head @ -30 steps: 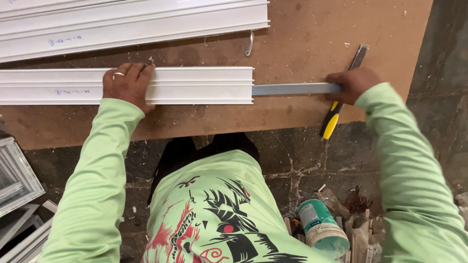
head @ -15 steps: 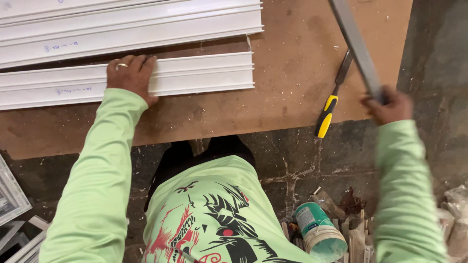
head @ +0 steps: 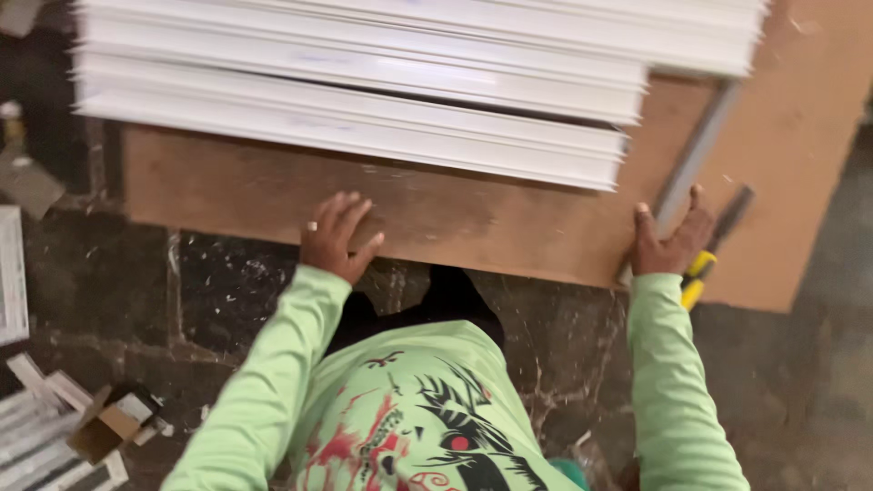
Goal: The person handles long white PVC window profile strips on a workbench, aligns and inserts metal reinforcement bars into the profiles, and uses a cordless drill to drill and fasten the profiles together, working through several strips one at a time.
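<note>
Left hand [head: 335, 236] is lying flat, released, on the brown board [head: 436, 218]; white profiles [head: 364, 127] sitting at twelve o'clock. Right hand [head: 671, 241] is resting open against the metal bar [head: 687, 168], yellow-handled tool [head: 705, 259] at three o'clock.

The left hand [head: 335, 236] lies flat on the near edge of a brown board [head: 455, 214], at about 9 o'clock. The right hand [head: 671, 241] grips the same edge at about 3 o'clock. A grey metal bar [head: 696, 159] lies just beside the right hand's fingers, running up toward 1 o'clock. A yellow and black tool [head: 714, 245] pokes out behind that hand. White long strips [head: 364, 100] are stacked at 12 o'clock. Both sleeves are light green.
</note>
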`<state>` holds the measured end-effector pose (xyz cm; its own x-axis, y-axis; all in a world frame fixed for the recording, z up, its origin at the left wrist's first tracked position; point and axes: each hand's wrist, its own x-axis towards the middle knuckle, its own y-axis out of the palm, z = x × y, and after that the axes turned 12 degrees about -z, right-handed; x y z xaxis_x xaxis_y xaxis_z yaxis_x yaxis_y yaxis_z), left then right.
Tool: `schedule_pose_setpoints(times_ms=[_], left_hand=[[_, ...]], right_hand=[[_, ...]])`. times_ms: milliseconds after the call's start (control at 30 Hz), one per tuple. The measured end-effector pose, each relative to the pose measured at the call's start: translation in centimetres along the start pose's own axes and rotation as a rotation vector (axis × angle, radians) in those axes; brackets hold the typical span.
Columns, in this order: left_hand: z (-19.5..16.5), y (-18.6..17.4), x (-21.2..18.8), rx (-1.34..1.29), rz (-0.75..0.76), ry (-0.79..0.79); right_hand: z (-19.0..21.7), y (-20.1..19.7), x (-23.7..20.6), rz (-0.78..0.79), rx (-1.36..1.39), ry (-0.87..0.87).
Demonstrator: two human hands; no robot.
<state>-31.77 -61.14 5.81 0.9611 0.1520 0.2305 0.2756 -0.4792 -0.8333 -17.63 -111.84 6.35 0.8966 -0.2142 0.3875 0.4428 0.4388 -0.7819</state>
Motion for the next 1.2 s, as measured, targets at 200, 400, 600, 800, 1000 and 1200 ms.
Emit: schedule_pose_setpoints(times_ms=[200,400,600,800,1000,1200], left_hand=[[10.5,-4.7,-11.1,-0.742,-0.589,-1.246],[16.8,-22.6,-11.5,-0.915,-0.706,-0.723],[33.8,-37.5,-17.9,-0.567,-0.978,-0.388],[44.2,-25.7,-21.6,-0.785,-0.467,-1.132],[52.1,-24.2,-15.6,-0.802,-0.023,-1.254],[60.2,-25.5,3.9,-0.580,0.218,-1.027]], right_hand=[[34.0,6.1,-10.5,0.379,0.845,-0.161],[62.2,15.9,-38.1,1.422,1.142,0.239],[79.7,17.9,-50.7,1.794,1.450,1.015],[85.0,23.1,-41.6,1.287,1.272,0.002],[75.4,29.9,-19.3,0.526,0.583,-0.266],[64.3,33.9,-8.5,-0.083,-0.055,-0.379]])
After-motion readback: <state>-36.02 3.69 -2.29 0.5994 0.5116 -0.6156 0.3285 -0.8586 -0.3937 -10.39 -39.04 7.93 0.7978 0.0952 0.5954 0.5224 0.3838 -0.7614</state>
